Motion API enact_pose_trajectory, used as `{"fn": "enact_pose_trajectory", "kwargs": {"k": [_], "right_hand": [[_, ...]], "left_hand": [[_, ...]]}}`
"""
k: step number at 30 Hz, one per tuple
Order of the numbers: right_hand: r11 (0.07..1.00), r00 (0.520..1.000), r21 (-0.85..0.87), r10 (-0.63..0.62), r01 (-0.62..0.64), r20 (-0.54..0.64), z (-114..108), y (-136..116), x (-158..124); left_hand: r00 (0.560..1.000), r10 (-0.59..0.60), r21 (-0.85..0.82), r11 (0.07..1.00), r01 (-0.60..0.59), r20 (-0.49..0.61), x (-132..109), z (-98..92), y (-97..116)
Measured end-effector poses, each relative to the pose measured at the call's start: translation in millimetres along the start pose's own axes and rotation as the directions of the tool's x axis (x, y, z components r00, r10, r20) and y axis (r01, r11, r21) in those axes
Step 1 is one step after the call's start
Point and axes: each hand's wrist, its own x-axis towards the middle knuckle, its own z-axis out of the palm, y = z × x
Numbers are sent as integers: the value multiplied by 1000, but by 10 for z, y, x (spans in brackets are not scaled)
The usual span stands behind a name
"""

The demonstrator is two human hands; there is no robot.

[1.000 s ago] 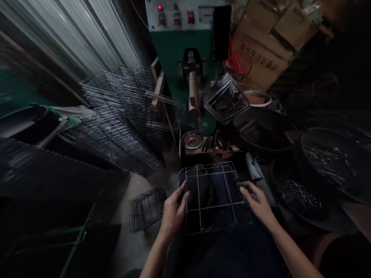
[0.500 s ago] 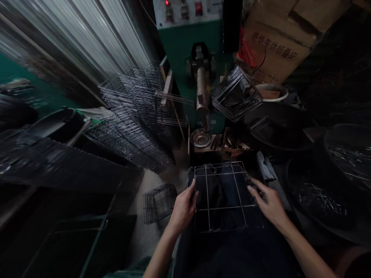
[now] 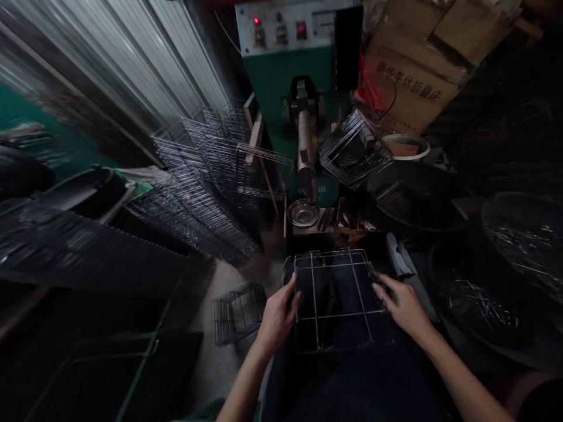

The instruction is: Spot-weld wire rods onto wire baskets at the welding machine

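Head view: one wire frame [image 3: 338,315] lies between left hand [image 3: 278,310] and right hand [image 3: 402,302], each gripping a side edge, above the lap [image 3: 347,287]. Ahead of the grip: one green machine [image 3: 270,76], its low pale lettering [image 3: 323,189] partly hidden, illegible. Farther, ahead-right: one cardboard carton [image 3: 404,97]; it reads 豪华午休折叠床.

Worn on the head, the one camera faces forward and down, close over the wire frame [image 3: 316,317], the green machine [image 3: 269,79] farther off.
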Motion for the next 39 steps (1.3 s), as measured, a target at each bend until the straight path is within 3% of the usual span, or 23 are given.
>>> {"fn": "enact_pose_trajectory", "kwargs": {"k": [4,7,8,10,12,13,17,22,28,35,37,39], "right_hand": [[999,1000,42,4,-5,21,2,63,-4],[992,987,103,52,-68,154,-142,121,-53],[983,960,122,98,-134,262,-221,134,-78],[959,858,140,148,-246,492,-387,142,-128],[955,770,153,104,-254,630,-510,133,-167],[962,757,159,67,-221,650,-540,125,-179],[988,786,109,20,-111,617,-498,112,-183],[1000,787,19,-3,-11,617,-433,173,-148],[999,792,0,-31,39,609,-457,173,-186],[999,799,-3,-24,32,601,-476,116,-226],[999,804,2,-43,52,593,-527,106,-219],[997,815,-1,-63,78,576,-622,77,-217]], "left_hand": [[999,-26,-6,1000,26,24,-33,-11,-60],[983,-21,-83,996,37,185,-43,-176,-127],[960,6,-131,991,33,280,-41,-253,-145],[886,75,-201,979,20,458,-33,-399,-164],[822,106,-181,983,-4,560,-22,-489,-154],[810,99,-144,989,-18,579,-18,-505,-141],[813,24,-4,1000,-27,581,-17,-458,-71],[815,-34,113,993,-39,578,-23,-422,14],[815,9,138,984,-109,580,-60,-399,56],[847,73,117,981,-158,526,-95,-345,33],[876,83,100,984,-147,476,-76,-428,-3],[944,43,132,987,-91,326,-77,-602,-10]]}}
